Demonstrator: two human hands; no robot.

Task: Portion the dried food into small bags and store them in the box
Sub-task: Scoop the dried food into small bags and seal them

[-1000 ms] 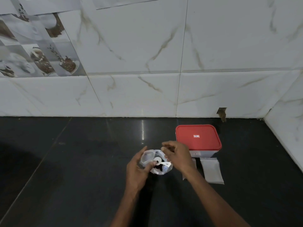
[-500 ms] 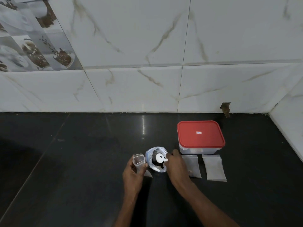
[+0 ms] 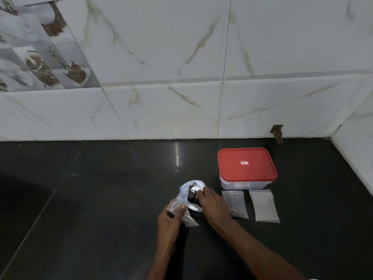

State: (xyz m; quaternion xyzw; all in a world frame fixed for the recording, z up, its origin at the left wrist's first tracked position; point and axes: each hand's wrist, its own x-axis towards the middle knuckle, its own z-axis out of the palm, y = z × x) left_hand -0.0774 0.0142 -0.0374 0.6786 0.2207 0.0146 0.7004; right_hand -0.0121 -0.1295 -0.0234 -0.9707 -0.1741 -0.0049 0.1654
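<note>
Scooping step: reaching with right hand (image 3: pixel 210 203) into the large clear food bag (image 3: pixel 190 190), fingers closed around a white scoop (image 3: pixel 195 188) near its mouth.
Left hand (image 3: pixel 171 219): curled shut on a small clear bag (image 3: pixel 181 213), thumb pinching the upper edge, mouth turned toward the food bag.
Doing it well: keep the small bag's mouth spread wide and just beside the food bag's opening; lift a modest scoopful; tip slowly so nothing drops onto the dark counter (image 3: pixel 101 199); hold the small bag upright afterwards.
Dried food (image 3: pixel 191 199): dark pieces low inside the food bag, partly hidden by the right hand; kind not clear.
Food bag look: crinkled, translucent, with a bluish rim, standing open on the counter between both hands.
Spare small bags: two lying flat just right of the right hand, the near one (image 3: pixel 235 204) with a few brownish bits at its lower end, the far one (image 3: pixel 263 205) apparently empty.
Box (image 3: pixel 246 168): red lid on, behind the flat bags, near the tiled wall (image 3: pixel 181 57); needs opening before storing.
</note>
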